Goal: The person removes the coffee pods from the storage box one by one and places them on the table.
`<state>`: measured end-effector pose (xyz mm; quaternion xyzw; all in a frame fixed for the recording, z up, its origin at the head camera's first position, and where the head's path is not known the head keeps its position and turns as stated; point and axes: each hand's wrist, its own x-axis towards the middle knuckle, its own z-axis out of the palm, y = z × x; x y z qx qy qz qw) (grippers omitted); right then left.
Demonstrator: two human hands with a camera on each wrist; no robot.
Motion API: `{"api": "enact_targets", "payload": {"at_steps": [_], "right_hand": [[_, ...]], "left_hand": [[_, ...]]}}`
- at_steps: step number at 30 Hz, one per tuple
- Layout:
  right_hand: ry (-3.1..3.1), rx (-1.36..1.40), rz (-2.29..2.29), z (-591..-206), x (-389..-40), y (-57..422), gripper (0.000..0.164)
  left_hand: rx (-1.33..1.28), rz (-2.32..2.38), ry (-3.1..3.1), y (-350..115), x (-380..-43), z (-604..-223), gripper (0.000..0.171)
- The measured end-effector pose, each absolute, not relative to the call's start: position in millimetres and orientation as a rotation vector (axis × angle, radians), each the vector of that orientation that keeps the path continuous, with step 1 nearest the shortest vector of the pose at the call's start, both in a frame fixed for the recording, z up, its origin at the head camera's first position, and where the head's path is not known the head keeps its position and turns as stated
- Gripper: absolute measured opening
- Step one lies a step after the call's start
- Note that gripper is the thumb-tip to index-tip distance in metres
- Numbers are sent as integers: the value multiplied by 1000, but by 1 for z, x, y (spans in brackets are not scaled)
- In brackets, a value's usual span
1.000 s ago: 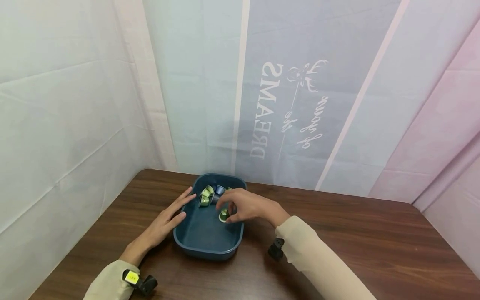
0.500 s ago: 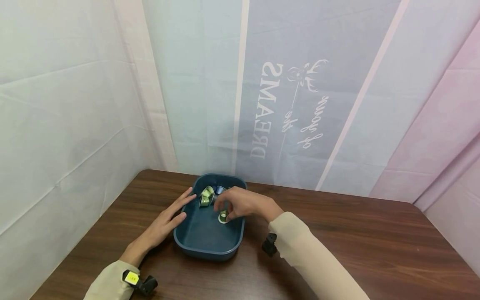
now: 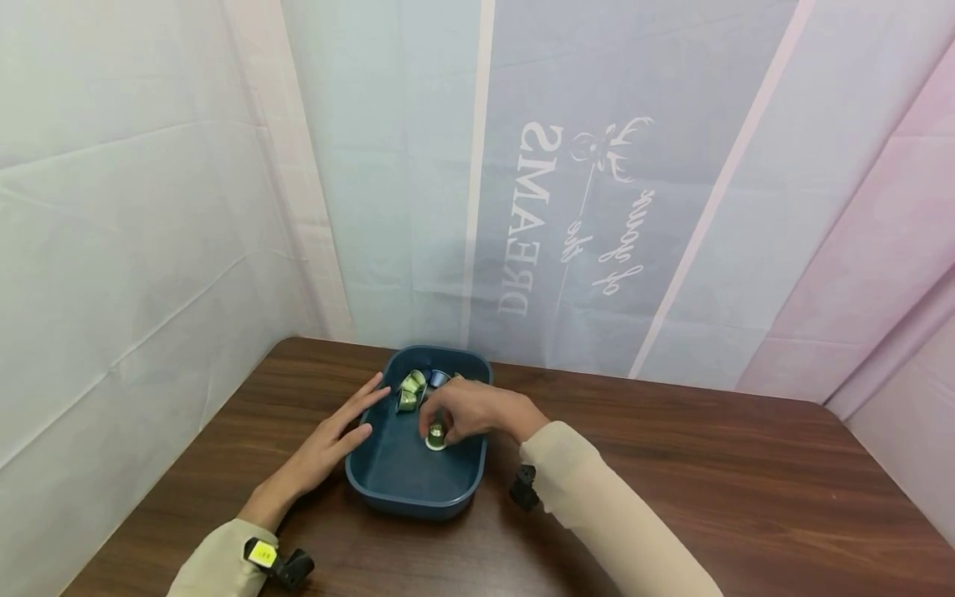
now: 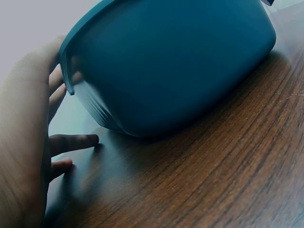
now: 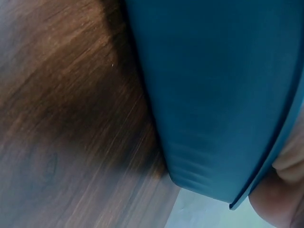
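A blue plastic bin (image 3: 410, 477) stands on the table with several coffee capsules inside. My right hand (image 3: 472, 406) reaches over its right side and pinches a dark green coffee capsule (image 3: 436, 435) between thumb and fingers, low above the bin floor. Light green capsules (image 3: 407, 400) and a blue capsule (image 3: 439, 378) lie toward the far end, partly behind the right hand. My left hand (image 3: 322, 448) is at the bin's left rim with fingers extended. In the left wrist view, some fingertips of that hand (image 4: 23, 137) are behind the rim.
The dark wood table (image 3: 671, 464) extends right and left of the bin. Fabric curtains (image 3: 403, 207) with mirrored lettering hang behind it and at both sides. Wrist cameras sit on both sleeves, the left one (image 3: 278, 564) with a yellow label.
The right hand has moved slightly left and toward the near side, its fingers closing on the green capsule, which has shifted the same way. The left hand and bin stay put.
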<state>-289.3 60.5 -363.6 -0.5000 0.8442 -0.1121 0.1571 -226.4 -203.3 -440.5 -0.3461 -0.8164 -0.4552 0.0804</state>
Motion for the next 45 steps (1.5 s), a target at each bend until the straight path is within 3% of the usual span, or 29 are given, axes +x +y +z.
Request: {"api": "enact_targets", "payload": {"at_steps": [15,24,32,39,45], "right_hand": [[2460,-1409,-246,-367,-289,60,24],[2387,-1496,-672,-359,-289,81,21],[2383,-1586,-979,-356,-288,100,33],[2435,-1475,-1166,-358,-287,123,38],[2456,-1463,-1303,-346,-280,139,29]], "left_hand": [[-1036,-1356,-2450,-199,-224,-438,51],[-1031,-1380,-2446,-199,-223,-439,51],[-1005,-1372,-2464,-202,-223,-438,51],[-977,-1374,-2494,-202,-224,-439,50],[-996,-1358,-2478,-203,-224,-440,51]]}}
